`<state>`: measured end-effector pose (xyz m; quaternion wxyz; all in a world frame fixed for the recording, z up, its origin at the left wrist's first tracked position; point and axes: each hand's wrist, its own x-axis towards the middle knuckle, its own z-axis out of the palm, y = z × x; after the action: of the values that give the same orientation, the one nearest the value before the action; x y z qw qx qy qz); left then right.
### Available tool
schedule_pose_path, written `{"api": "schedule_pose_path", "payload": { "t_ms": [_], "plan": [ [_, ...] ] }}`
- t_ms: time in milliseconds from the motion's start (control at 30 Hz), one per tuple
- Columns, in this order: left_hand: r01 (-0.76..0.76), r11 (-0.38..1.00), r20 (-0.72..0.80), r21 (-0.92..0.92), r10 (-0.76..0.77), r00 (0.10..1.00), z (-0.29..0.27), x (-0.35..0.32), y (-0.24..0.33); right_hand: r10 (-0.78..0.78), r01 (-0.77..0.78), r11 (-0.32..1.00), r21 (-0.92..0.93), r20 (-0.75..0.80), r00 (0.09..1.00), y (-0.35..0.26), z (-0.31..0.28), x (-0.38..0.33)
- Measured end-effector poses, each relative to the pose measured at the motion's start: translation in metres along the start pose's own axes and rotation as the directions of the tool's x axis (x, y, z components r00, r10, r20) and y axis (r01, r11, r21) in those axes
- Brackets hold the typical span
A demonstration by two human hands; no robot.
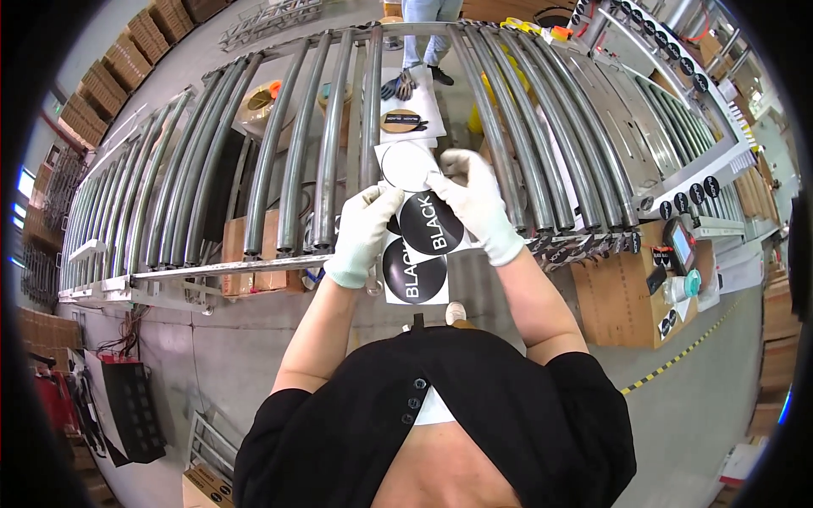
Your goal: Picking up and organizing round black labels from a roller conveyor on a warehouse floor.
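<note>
A white round label (409, 165) with a thin dark outline lies on a white backing piece above the middle of the strip. My right hand (476, 201), in a white glove, pinches the label's lower right edge between thumb and finger. At the lower left edge my left hand (366, 233), also gloved, has its fingers closed on the backing sheet. Below hang black round labels with white lettering, an upper one (431, 223) and a lower one (415, 271), on white backing. Part of the upper one is hidden behind my fingers.
A roller conveyor (292, 152) spans both sides. On a white board beyond my hands lie dark gloves (398, 85) and a brown oval piece (400, 121). A person (430, 30) stands past it. At right, a cardboard box (622, 292) bears a handheld device (680, 244) and a jar (683, 288).
</note>
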<state>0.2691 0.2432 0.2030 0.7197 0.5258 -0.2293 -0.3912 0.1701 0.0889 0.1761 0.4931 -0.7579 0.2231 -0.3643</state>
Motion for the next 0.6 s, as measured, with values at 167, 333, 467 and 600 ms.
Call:
{"api": "schedule_pose_path", "payload": {
  "t_ms": [167,333,467,600],
  "plan": [
    [0.124,0.984,0.068,-0.125,-0.116,0.991,0.034,0.030,-0.006,-0.446,0.602,0.730,-0.322,0.443,0.778,-0.029,-0.062,0.019],
    [0.296,0.904,0.151,-0.308,-0.261,0.953,0.053,0.050,-0.023,-0.552,0.706,0.645,-0.293,0.460,0.695,-0.013,-0.082,0.040],
    [0.422,0.822,0.197,-0.382,-0.373,0.907,0.059,0.052,-0.019,-0.530,0.688,0.682,-0.249,0.482,0.698,-0.003,-0.084,0.047],
    [0.294,0.913,0.111,-0.283,-0.273,0.956,0.039,0.063,-0.038,-0.470,0.657,0.742,-0.136,0.594,0.653,-0.002,-0.079,0.051]
  ]
}}
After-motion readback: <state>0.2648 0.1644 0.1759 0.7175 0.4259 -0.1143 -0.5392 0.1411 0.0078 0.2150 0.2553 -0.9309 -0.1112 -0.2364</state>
